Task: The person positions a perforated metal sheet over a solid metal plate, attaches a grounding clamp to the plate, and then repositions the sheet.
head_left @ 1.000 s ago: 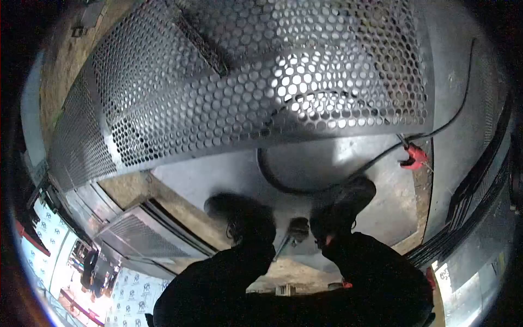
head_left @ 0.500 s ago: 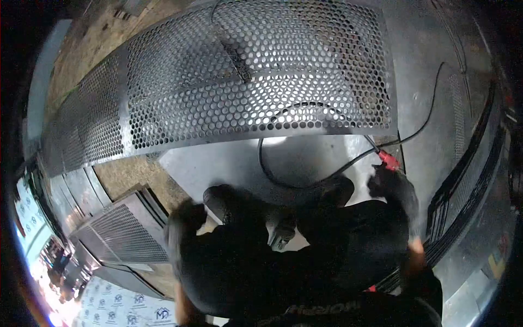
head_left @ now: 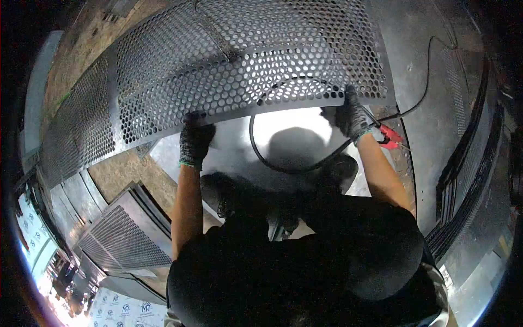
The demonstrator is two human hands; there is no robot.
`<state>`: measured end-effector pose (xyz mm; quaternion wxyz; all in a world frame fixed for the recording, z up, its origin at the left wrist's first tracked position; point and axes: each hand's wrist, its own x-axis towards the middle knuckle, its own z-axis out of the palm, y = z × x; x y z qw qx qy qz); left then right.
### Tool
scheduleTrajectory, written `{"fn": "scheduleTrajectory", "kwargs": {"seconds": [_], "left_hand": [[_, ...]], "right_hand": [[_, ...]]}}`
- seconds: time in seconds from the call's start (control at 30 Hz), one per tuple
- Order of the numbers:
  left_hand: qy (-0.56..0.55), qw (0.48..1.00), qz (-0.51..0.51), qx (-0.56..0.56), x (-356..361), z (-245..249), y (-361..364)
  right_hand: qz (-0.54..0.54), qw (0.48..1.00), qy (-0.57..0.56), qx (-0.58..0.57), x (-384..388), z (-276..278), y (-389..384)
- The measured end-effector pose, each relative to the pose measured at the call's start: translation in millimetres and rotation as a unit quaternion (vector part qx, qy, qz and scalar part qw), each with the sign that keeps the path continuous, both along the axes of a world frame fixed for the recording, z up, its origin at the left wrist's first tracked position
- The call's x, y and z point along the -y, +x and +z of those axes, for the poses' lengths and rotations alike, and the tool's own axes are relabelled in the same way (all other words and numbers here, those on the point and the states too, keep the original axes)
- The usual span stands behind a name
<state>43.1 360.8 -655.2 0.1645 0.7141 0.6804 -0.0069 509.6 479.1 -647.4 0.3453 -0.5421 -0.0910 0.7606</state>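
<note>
A long perforated metal sheet [head_left: 234,90] stretches across the view, its plain near edge facing me. My gloved left hand [head_left: 196,140] grips that edge, with the fingertips over the rim. Further right, my gloved right hand [head_left: 351,117] is closed on the same edge, its fingers reaching over the holes. Just right of it lies a red-handled clamp-like tool [head_left: 390,136], not held by either hand. A black cable [head_left: 256,144] runs from around the tool and loops beneath the sheet, between my hands. Under the sheet's near edge is a flat metal plate [head_left: 234,158].
At lower left lies a stack of smaller perforated panels [head_left: 125,234], with printed white wrapping [head_left: 128,310] below. Dark metal strips [head_left: 463,158] are stacked at the right. My knees are close to the sheet's near edge.
Both hands have moved forward onto the sheet's near edge. My right hand has let go of the red-handled tool, which now lies beside it. The sheet appears slightly higher in view.
</note>
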Motion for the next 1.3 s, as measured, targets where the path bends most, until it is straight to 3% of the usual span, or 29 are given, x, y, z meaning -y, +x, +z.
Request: {"fn": "scheduleTrajectory", "kwargs": {"seconds": [0.03,0.07,0.1,0.13,0.2,0.23,0.3,0.37,0.43,0.5,0.57,0.63,0.7,0.73,0.77,0.83,0.87,0.9,0.93,0.97,1.0,1.03,1.07,1.1,1.13,1.17,1.23,1.27,1.3], "left_hand": [[0.005,1.0,0.0,0.001,1.2,-12.2,-3.9],[0.023,0.973,0.088,0.211,6.7,-35.9,-12.1],[0.038,0.895,0.171,0.41,10.7,-47.5,-17.0],[0.04,0.895,0.168,0.41,8.9,-39.7,-15.1],[0.034,0.962,0.137,0.233,5.4,-26.9,-10.6],[0.037,0.962,0.136,0.234,6.9,-33.1,-15.0],[0.09,0.992,0.028,0.08,10.0,-53.1,-29.8],[0.063,0.995,0.034,0.067,8.4,-39.3,-23.7],[0.035,0.997,0.038,0.055,3.8,-18.7,-15.8],[-0.015,0.971,0.134,0.198,7.6,5.2,-7.2],[-0.006,0.972,0.134,0.194,12.5,1.1,-3.9],[-0.001,0.972,0.138,0.189,13.9,-9.7,-5.0],[-0.015,0.933,0.172,0.316,18.2,-21.5,-10.8],[0.076,0.924,0.137,0.349,17.1,-25.4,-10.2],[0.067,0.924,0.139,0.35,22.2,-26.4,-12.7],[0.005,0.983,0.09,0.159,24.6,-10.1,-17.3],[0.032,0.946,0.111,0.301,38.6,-55.1,-38.0],[0.029,0.946,0.11,0.304,30.8,-36.9,-36.0],[-0.093,0.978,0.131,0.134,17.9,2.7,-33.9],[-0.207,0.967,0.143,-0.042,12.3,22.7,-31.0],[-0.096,0.978,0.177,-0.053,25.0,9.3,-45.8],[0.013,0.976,0.209,-0.061,37.6,-8.2,-59.4],[0.026,0.838,0.51,0.19,17.2,25.9,-26.4],[0.063,0.911,0.408,0.013,1.9,49.1,-11.6],[0.159,0.9,0.39,0.11,-9.5,49.7,2.9],[0.254,0.872,0.364,0.204,-21.6,44.3,11.8],[0.281,0.924,0.238,0.099,-41.4,27.0,14.8],[0.21,0.932,0.264,0.135,-43.6,5.6,16.8],[0.203,0.933,0.264,0.137,-50.8,14.4,26.1]], "right_hand": [[0.025,1.0,-0.002,0.014,-5.4,5.5,12.3],[0.034,0.999,-0.003,0.016,-9.5,1.6,21.1],[0.042,0.999,-0.004,0.017,-11.8,-5.0,25.9],[0.04,0.999,0.0,0.017,-11.0,-3.6,23.1],[-0.023,0.999,-0.012,-0.034,-9.1,-5.0,15.4],[-0.024,0.999,-0.009,-0.034,-8.9,-4.6,12.0],[-0.081,0.996,-0.017,-0.022,-9.4,-4.7,8.0],[-0.049,0.998,-0.026,-0.029,-9.2,5.4,8.2],[-0.047,0.998,0.037,0.005,-3.1,15.1,3.4],[-0.017,1.0,0.01,0.022,-1.4,6.9,18.6],[0.014,0.999,-0.016,0.041,-1.4,16.8,21.1],[-0.057,0.998,-0.02,0.024,8.7,21.3,13.6],[-0.051,0.997,-0.021,0.05,13.3,0.0,22.7],[-0.021,0.998,-0.015,0.062,14.4,6.6,20.5],[0.008,0.997,-0.011,0.073,16.2,10.2,19.1],[0.016,0.994,-0.043,0.101,11.3,8.3,21.7],[0.132,0.97,-0.091,0.184,5.6,35.5,14.6],[0.245,0.924,-0.133,0.262,-0.6,68.2,6.4],[0.361,0.853,-0.081,0.367,-8.4,113.8,-12.7],[0.36,0.852,-0.085,0.37,-9.6,105.6,-7.7],[0.367,0.775,0.06,0.511,-7.2,92.0,0.9],[0.361,0.659,0.201,0.629,-4.5,82.2,8.1],[0.268,0.646,0.264,0.664,-8.4,76.2,5.8],[0.283,0.581,0.282,0.709,-20.6,94.7,-13.3],[0.218,0.627,0.372,0.649,-32.3,89.2,-19.9],[0.209,0.509,0.453,0.701,-43.6,66.1,-17.7],[0.25,0.447,0.444,0.735,-48.8,37.2,-22.7],[0.257,0.446,0.438,0.737,-47.8,32.6,-25.5],[0.285,0.415,0.431,0.749,-48.9,26.9,-29.5]]}}
